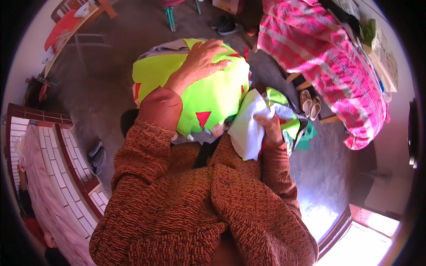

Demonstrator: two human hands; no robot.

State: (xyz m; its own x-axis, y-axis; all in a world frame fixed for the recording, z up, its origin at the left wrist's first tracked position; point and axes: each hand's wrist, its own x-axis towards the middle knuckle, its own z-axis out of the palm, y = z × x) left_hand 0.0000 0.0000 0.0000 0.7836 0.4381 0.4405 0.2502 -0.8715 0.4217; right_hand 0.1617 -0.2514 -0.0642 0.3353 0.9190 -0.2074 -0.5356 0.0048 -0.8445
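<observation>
A large neon yellow-green cloth [159, 73] with small red triangles lies over a rounded heap in front of me. On its far part rests my left hand [205, 61], palm down, the fingers stretched and slightly bent. To the right, nearer my body, my right hand [270, 127] grips the edge of a white cloth piece [248, 122], thumb on top. Part of that cloth hangs over my lap. Just beyond the right hand is a bundle of mixed fabric [277, 96] in neon, white and dark colours, with a green piece [307, 136] beside it.
At the far right, a pink plaid cloth [306, 48] covers a bed or table, with pale shoes [309, 104] below it. Dark shoes [225, 25] lie on the far floor. A green-legged stool [170, 18] stands behind the heap. White tiling [53, 146] runs along the left.
</observation>
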